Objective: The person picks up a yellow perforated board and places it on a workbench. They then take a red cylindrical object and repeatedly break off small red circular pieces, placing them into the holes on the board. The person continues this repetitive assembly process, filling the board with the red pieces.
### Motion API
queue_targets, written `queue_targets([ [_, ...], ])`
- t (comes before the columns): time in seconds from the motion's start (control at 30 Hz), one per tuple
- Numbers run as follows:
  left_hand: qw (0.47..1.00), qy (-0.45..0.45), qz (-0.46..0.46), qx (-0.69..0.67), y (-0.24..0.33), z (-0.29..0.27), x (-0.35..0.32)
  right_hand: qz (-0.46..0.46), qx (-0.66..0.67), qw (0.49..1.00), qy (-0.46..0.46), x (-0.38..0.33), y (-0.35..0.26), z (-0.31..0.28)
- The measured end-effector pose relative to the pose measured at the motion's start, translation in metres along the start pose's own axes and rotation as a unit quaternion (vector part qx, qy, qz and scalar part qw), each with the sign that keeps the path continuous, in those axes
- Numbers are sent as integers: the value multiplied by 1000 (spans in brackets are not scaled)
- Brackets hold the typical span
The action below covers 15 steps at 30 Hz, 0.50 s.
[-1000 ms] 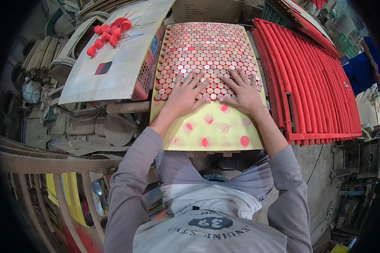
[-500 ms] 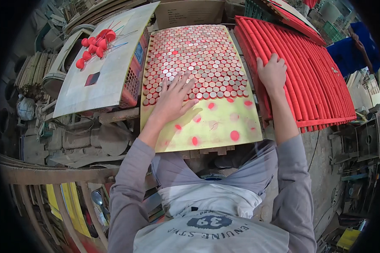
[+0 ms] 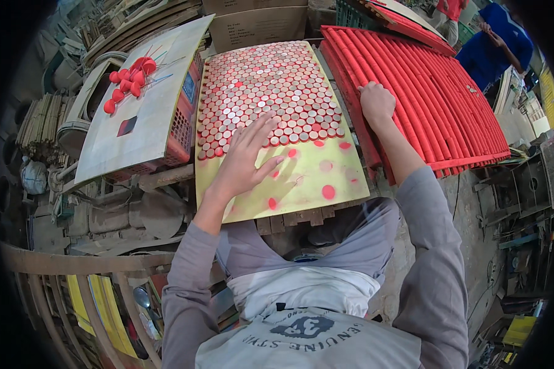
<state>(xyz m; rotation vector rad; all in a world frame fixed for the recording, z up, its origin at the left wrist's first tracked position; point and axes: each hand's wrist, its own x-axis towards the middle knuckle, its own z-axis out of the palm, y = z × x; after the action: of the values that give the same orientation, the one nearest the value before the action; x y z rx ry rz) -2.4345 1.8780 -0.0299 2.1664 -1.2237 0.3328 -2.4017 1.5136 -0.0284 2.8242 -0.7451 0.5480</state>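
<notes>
"So, where are both hands?"

"Left hand [image 3: 245,157]: fingers apart and nearly straight over the near-left discs [image 3: 271,86] on the yellow board [image 3: 345,184], thumb out above the bare part. Right hand [image 3: 377,103]: curled over the red rods [image 3: 431,98], right of the yellow board."

"Is it pinching a rod?"

"Can't tell; the fingertips are hidden behind the knuckles. Nor is it clear whether the left fingers press on the discs or just hover."

"What might go wrong?"

"The discs stand packed side by side, and I see no lip along their near row. A sideways drag of the left hand could push loose ones onto the bare part. A tug on one rod could drag its neighbours askew, if they aren't fixed."

"And the containers?"

"Left of the yellow board, a pink crate [image 3: 180,136] sits under a white panel [image 3: 151,117] bearing red domed pieces [image 3: 125,85]; the panel hides its contents. Beyond the yellow board's far edge stands a carton [image 3: 258,32], its inside out of sight."
</notes>
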Motion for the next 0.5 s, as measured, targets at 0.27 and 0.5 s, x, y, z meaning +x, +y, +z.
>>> queue_targets([
  [0.27, 990, 65, 7, -124, 6, -9, -27, -41, 11, 999, -24, -1, 10, -5],
  [0.5, 990, 68, -2, -126, 3, -12, -36, 9, 140, 987, -73, 11, 33, -29],
])
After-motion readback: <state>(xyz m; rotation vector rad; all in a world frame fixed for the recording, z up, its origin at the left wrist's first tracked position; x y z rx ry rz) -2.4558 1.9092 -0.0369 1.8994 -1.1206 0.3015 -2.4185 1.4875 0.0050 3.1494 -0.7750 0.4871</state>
